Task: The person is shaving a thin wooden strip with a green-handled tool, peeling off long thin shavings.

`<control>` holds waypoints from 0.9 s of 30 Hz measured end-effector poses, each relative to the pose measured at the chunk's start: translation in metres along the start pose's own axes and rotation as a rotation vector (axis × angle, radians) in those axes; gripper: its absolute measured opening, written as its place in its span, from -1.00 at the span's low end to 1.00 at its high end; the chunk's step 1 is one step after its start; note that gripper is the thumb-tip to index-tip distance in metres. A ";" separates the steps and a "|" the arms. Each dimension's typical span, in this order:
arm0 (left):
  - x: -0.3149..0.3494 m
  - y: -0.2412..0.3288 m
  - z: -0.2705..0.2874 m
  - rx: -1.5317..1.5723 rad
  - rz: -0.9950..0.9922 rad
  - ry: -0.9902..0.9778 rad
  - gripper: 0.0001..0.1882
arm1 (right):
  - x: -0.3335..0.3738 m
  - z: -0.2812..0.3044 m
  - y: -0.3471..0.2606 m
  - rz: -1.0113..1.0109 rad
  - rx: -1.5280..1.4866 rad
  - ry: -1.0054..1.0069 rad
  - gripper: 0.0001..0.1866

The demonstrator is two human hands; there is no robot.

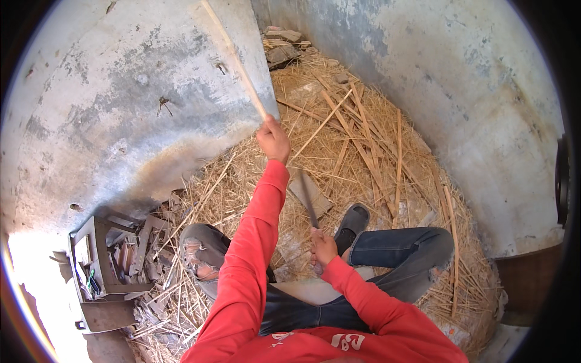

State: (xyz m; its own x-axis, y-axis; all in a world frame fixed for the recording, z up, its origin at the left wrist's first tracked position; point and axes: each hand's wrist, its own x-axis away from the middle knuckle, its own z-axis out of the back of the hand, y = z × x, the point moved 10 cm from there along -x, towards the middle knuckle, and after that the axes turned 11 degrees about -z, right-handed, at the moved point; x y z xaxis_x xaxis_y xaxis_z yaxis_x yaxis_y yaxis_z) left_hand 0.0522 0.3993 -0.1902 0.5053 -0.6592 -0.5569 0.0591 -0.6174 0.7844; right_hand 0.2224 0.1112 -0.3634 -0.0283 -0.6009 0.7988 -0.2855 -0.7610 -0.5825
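My left hand (273,140) is closed around the lower end of a pale strip of split wood or bamboo (233,54). The strip slants up and leftward in front of the wall, its far end running out at the top edge. Low in front of my lap, my right hand (325,247) grips the handle of a knife (308,196). Its long dark blade points away from me and looks slightly blurred. Blade and strip are apart. Under the blade lies a flat greyish-brown slab (318,192) among the shavings.
Straw-like shavings (242,175) cover the floor, with several long split strips (366,139) ahead to the right. Worn walls (460,91) stand on both sides. A battered dark box frame (109,260) holding scraps sits at left. My sandalled foot (353,225) is near the blade.
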 end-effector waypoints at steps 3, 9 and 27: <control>0.014 -0.007 0.029 -0.162 0.063 0.200 -0.30 | 0.000 0.016 -0.029 0.161 0.011 0.083 -0.63; 0.010 -0.028 0.111 -0.280 0.005 0.395 -0.32 | 0.061 0.002 -0.111 0.652 -0.267 -0.038 -0.63; 0.008 0.032 0.031 -0.138 -0.098 0.074 -0.41 | 0.064 -0.008 -0.104 0.522 -0.199 -0.042 -0.61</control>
State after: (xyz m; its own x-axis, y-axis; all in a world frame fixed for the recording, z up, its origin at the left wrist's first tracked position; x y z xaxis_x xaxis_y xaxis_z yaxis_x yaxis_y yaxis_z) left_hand 0.0314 0.3606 -0.1780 0.5528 -0.5627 -0.6147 0.2259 -0.6088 0.7605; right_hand 0.2429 0.1538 -0.2504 -0.1779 -0.8978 0.4029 -0.4192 -0.3013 -0.8565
